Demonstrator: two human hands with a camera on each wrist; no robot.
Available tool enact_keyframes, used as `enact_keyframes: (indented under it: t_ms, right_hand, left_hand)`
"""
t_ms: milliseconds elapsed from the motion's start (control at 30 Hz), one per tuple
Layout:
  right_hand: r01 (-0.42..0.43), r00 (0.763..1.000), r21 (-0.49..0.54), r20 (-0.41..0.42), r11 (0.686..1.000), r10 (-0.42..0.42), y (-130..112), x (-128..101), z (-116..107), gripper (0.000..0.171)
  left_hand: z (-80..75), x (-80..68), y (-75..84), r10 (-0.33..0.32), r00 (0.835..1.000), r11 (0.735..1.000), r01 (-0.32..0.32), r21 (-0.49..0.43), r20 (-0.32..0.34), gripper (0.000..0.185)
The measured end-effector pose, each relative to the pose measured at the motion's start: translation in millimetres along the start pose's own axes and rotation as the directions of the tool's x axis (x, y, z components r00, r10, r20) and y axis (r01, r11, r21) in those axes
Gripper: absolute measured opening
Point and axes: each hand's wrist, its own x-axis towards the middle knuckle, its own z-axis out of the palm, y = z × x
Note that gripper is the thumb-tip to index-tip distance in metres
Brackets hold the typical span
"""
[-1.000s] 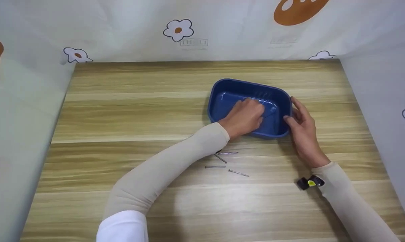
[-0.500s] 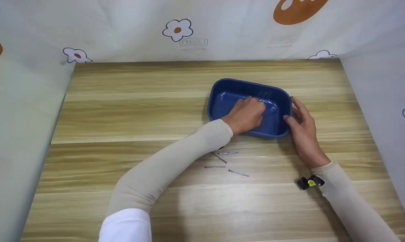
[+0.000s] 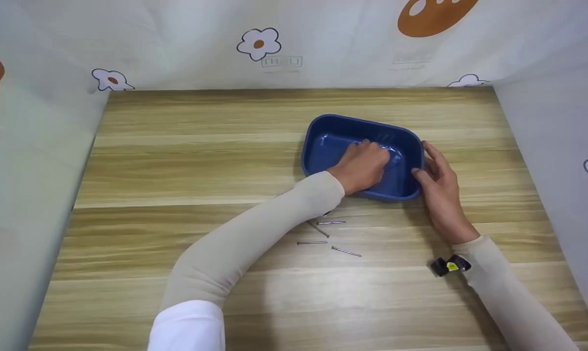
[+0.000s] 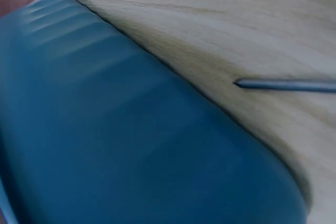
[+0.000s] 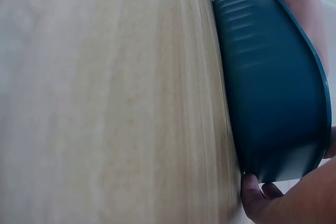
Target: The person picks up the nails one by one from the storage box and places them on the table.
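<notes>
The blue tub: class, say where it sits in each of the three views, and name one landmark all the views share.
Head view: the blue tub lies right of centre, the left hand inside it, the right hand at its right end.
Left wrist view: its outer wall fills the lower left.
Right wrist view: it stands along the right edge.
Shared landmark: the wooden table.

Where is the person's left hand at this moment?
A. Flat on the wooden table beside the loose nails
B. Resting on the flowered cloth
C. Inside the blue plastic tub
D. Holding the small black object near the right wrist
C: the head view shows the left hand reaching down inside the blue plastic tub, while the right hand touches the tub's outer end.
</notes>
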Motion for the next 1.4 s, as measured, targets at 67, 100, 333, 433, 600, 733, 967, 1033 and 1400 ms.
enact_keyframes:
  t_ms: [67,100,333,433,600,733,967,1033,1400]
  right_hand:
    - [0.001,1.0,-0.012,0.001,1.0,-0.001,0,0,0,0.063]
    - [0.001,1.0,-0.016,0.002,1.0,-0.001,0,0,0,0.063]
    - [-0.001,1.0,0.004,0.0,1.0,0.001,1,0,0,0.063]
    - [-0.004,1.0,0.032,-0.003,0.999,0.004,1,-1,0,0.064]
    - [-0.008,1.0,0.045,0.001,0.999,0.008,0,-1,1,0.064]
    - [-0.007,1.0,0.035,0.004,0.999,0.007,-1,-1,1,0.063]
    - [0.002,1.0,0.039,-0.002,0.999,-0.002,-1,-1,1,0.063]
    - [0.004,1.0,0.037,-0.004,0.999,-0.004,0,-1,1,0.063]
    - [0.009,1.0,0.038,-0.009,0.999,-0.009,0,-1,2,0.063]
  left_hand:
    - [0.3,0.8,2.1,-0.003,1.0,1.0,0.003,0.007,0.001,0.018]
    - [0.4,1.0,3.0,-0.004,1.0,1.0,0.004,0.01,0.001,0.019]
    - [0.1,2.7,6.9,-0.002,1.0,0.999,0.001,0.032,0.019,0.02]
    - [0.3,4.1,7.3,-0.005,1.0,0.999,0.004,0.04,0.029,0.017]
    - [0.8,6.0,7.6,-0.009,0.999,0.999,0.006,0.051,0.043,0.017]
    - [1.5,7.5,8.1,-0.013,0.999,0.998,0.01,0.066,0.05,0.02]
    - [2.8,11.5,10.4,-0.013,0.998,0.997,0.008,0.082,0.061,0.023]
    - [3.3,12.6,11.2,-0.015,0.998,0.996,0.01,0.091,0.064,0.024]
    - [6.1,12.0,12.9,-0.012,0.998,0.993,0.005,0.118,0.061,0.025]
